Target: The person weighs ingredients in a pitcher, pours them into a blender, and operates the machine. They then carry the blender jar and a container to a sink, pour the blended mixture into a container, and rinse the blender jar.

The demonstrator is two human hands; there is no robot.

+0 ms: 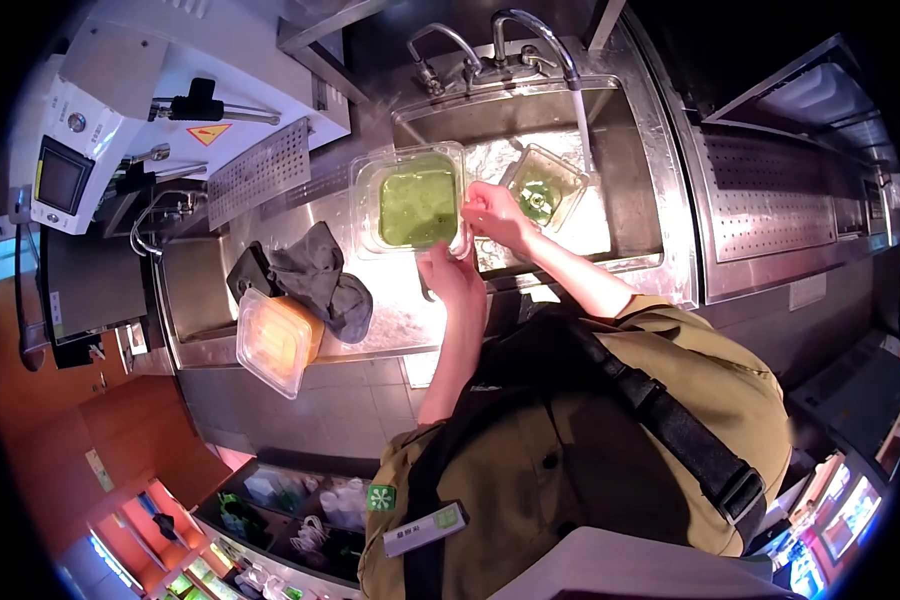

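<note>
A clear square plastic container [460, 170] holding green liquid is at the left edge of the sink, beside the basin. My left hand [450, 275] is closed at its near edge, with the fingertips partly hidden. My right hand [498, 215] pinches its right side near the corner. Inside the basin, just right of my right hand, stands a second clear container [568, 190] with some green liquid in it. Water runs from the tall faucet [567, 75] into the sink [625, 190], close to that container.
To the left on the metal counter [395, 310] lie a grey cloth [320, 275] and a dark object [250, 270]. A lidded container with orange contents [275, 340] sits at the counter's front edge. A white machine [80, 140] stands at the left. A perforated metal drainboard [760, 190] is on the right.
</note>
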